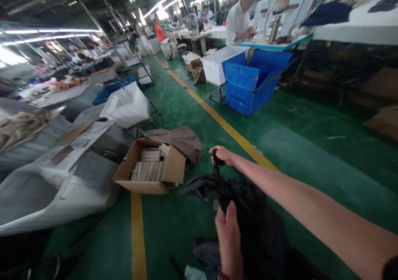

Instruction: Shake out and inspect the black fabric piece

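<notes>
A bundle of dark cloth (261, 213) hangs in loose folds between and below my two hands, just above the green floor. My right hand (222, 155), at the end of an outstretched arm, pinches a thin twisted end of this cloth. Nearer to me, my left hand (228, 222) is closed on another part of it, thumb and fingers pointing away from me. What garment or piece the cloth is, I cannot make out. Part of it is hidden behind my left hand and forearm.
An open cardboard box (172, 166) with pale stacks stands beside brown fabric (186, 141). White bins (127, 105) line the left. Across the yellow floor line (214, 112) stands a blue bin (241, 89), near a person (238, 20) seated at a table.
</notes>
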Tool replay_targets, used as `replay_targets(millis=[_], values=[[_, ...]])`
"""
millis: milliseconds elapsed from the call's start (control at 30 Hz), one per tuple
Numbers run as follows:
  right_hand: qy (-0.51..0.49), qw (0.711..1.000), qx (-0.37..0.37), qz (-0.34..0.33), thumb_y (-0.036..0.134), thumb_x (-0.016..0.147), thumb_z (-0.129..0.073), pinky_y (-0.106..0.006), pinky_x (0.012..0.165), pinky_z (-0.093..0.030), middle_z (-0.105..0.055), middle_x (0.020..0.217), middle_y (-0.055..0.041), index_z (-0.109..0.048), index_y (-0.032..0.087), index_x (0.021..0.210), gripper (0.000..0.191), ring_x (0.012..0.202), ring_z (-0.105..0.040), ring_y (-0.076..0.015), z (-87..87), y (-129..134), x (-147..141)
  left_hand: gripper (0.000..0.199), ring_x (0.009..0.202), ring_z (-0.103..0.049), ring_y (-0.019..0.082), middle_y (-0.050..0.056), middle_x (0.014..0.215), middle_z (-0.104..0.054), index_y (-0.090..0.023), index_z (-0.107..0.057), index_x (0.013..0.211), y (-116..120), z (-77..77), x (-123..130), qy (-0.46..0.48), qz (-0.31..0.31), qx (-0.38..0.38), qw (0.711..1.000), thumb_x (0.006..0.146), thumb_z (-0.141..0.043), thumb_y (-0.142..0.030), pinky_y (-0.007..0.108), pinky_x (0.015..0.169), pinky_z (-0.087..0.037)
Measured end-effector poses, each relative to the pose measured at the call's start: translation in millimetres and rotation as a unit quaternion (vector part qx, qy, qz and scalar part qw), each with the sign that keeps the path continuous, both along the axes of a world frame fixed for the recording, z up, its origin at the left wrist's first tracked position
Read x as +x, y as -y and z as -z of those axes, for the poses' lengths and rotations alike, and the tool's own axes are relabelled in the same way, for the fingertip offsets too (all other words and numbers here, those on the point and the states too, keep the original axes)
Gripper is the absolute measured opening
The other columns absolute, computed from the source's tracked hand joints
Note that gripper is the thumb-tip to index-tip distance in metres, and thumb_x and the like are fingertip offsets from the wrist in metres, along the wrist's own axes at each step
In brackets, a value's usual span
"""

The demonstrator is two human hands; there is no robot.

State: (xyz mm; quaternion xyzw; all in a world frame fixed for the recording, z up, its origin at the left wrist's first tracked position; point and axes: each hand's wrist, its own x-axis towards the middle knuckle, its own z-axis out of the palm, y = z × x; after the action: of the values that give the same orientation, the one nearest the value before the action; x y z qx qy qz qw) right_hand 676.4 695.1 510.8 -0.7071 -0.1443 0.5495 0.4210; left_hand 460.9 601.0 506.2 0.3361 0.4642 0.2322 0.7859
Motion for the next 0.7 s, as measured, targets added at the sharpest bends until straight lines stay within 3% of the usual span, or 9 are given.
replay_targets(millis=[100, 200, 300, 367, 467, 567, 633, 700], values=[[0.077, 0.99, -0.045, -0.113, 0.026, 0.08, -0.069, -0.026, 0.071, -0.047, -0.059, 0.087, -0.0051, -0.061, 0.01, 0.091, 0.022, 0.078, -0.056, -0.0144, -14.2, 18.9, 6.0, 0.054, 0.12, -0.05, 0.024, 0.011, 0.122, -0.06, -0.015, -0.058, 0.119, -13.7, -8.9, -24.1, 0.017, 0.0, -0.019, 1.0, 0.076, -0.063, -0.048, 0.033, 0.104, -0.039], [0.088, 0.966, -0.032, -0.243, 0.025, 0.069, -0.076, -0.023, 0.08, -0.043, -0.062, 0.096, -0.0057, -0.066, 0.014, 0.097, 0.031, 0.093, -0.056, -0.0191, -23.2, 45.2, -17.9, 0.051, 0.123, -0.047, 0.023, 0.01, 0.125, -0.059, -0.017, -0.057, 0.121, -21.9, -18.2, -39.3, 0.018, 0.032, -0.013, 0.999, 0.08, -0.061, -0.047, 0.032, 0.109, -0.033], [0.152, 0.881, 0.053, -0.445, 0.037, 0.084, -0.062, -0.02, 0.077, -0.043, -0.062, 0.103, -0.002, -0.063, 0.018, 0.109, 0.032, 0.093, -0.057, -0.0171, -20.9, 68.0, -56.8, 0.046, 0.124, -0.046, 0.023, 0.01, 0.125, -0.058, -0.016, -0.057, 0.12, -27.0, -11.4, -53.7, -0.019, 0.045, 0.06, 0.997, 0.082, -0.058, -0.043, 0.032, 0.11, -0.031], [0.24, 0.82, 0.066, -0.516, 0.036, 0.091, -0.051, -0.021, 0.07, -0.042, -0.063, 0.093, -0.0031, -0.064, 0.016, 0.098, 0.025, 0.084, -0.058, -0.0168, -14.7, 76.8, -75.5, 0.037, 0.116, -0.052, 0.024, 0.011, 0.115, -0.062, -0.014, -0.061, 0.11, -32.1, -0.2, -68.8, -0.121, 0.078, 0.141, 0.979, 0.082, -0.055, -0.037, 0.034, 0.104, -0.035], [0.335, 0.791, 0.036, -0.51, 0.03, 0.089, -0.055, -0.024, 0.066, -0.037, -0.062, 0.083, -0.0054, -0.063, 0.017, 0.082, 0.017, 0.08, -0.057, -0.0198, -6.8, 80.9, -83.5, 0.026, 0.097, -0.06, 0.025, 0.011, 0.099, -0.067, -0.016, -0.065, 0.095, -41.0, 9.3, -92.9, -0.253, 0.196, 0.231, 0.919, 0.083, -0.05, -0.033, 0.033, 0.087, -0.042], [0.393, 0.772, 0.029, -0.499, 0.031, 0.084, -0.062, -0.024, 0.064, -0.033, -0.061, 0.08, -0.0039, -0.062, 0.021, 0.081, 0.011, 0.078, -0.056, -0.0197, -9.3, 75.4, -75.1, 0.025, 0.09, -0.062, 0.024, 0.01, 0.092, -0.068, -0.021, -0.062, 0.095, -49.5, -0.5, -111.3, -0.324, 0.289, 0.302, 0.849, 0.088, -0.041, -0.033, 0.031, 0.075, -0.041], [0.427, 0.771, 0.012, -0.472, 0.03, 0.082, -0.066, -0.024, 0.063, -0.032, -0.06, 0.073, -0.003, -0.062, 0.02, 0.077, 0.012, 0.07, -0.054, -0.0173, -20.2, 69.2, -58.3, 0.027, 0.089, -0.063, 0.026, 0.012, 0.092, -0.068, -0.021, -0.061, 0.094, -57.3, -12.2, -131.4, -0.373, 0.319, 0.35, 0.798, 0.089, -0.037, -0.032, 0.032, 0.074, -0.041], [0.465, 0.781, -0.022, -0.417, 0.028, 0.08, -0.069, -0.025, 0.062, -0.033, -0.058, 0.066, -0.0033, -0.061, 0.018, 0.07, 0.016, 0.063, -0.052, -0.0143, -40.5, 67.2, -26.3, 0.03, 0.091, -0.063, 0.027, 0.014, 0.103, -0.067, -0.021, -0.063, 0.095, -68.7, -21.6, -170.1, -0.41, 0.317, 0.364, 0.774, 0.087, -0.035, -0.026, 0.034, 0.076, -0.042]])
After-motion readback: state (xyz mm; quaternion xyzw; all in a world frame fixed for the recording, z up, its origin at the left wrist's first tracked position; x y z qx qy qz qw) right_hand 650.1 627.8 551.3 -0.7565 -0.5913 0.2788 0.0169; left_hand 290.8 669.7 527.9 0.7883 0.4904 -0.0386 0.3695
